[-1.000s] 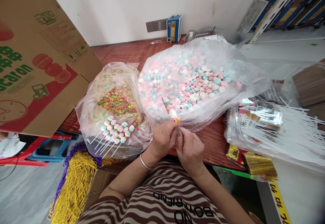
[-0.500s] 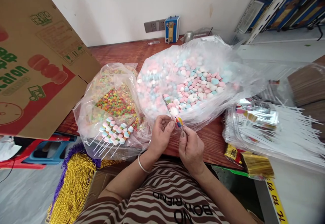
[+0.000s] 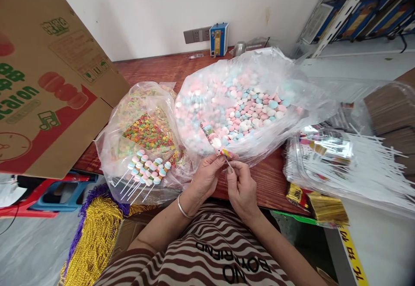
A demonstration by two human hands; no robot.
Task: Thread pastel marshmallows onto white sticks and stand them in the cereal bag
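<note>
My left hand (image 3: 208, 174) is closed in a pinch on the lower end of a marshmallow skewer in a printed clear wrapper (image 3: 212, 138), which slants up and left over the large bag. My right hand (image 3: 241, 185) is closed beside it, thumb and fingertips at the thin white stick (image 3: 228, 162) under the wrapper. Whether the right fingertips also pinch a small tie is too small to tell. Behind my hands lies a large clear bag of pink, white and blue marshmallows (image 3: 256, 108). Unwrapped marshmallow skewers (image 3: 147, 168) rest on the left bag.
A clear bag of colourful ring-shaped pieces (image 3: 151, 132) stands at left, beside a cardboard box (image 3: 65, 104). To the right are packed white sticks (image 3: 372, 169) and gold twist ties (image 3: 329, 208). A blue device (image 3: 218, 39) stands by the wall. Yellow beaded strands (image 3: 94, 238) hang low at left.
The wrapped skewer has tilted further left, its top shifting left. My left thumb has moved onto the wrapper's lower end, and my right fingers have shifted slightly to the stick below.
</note>
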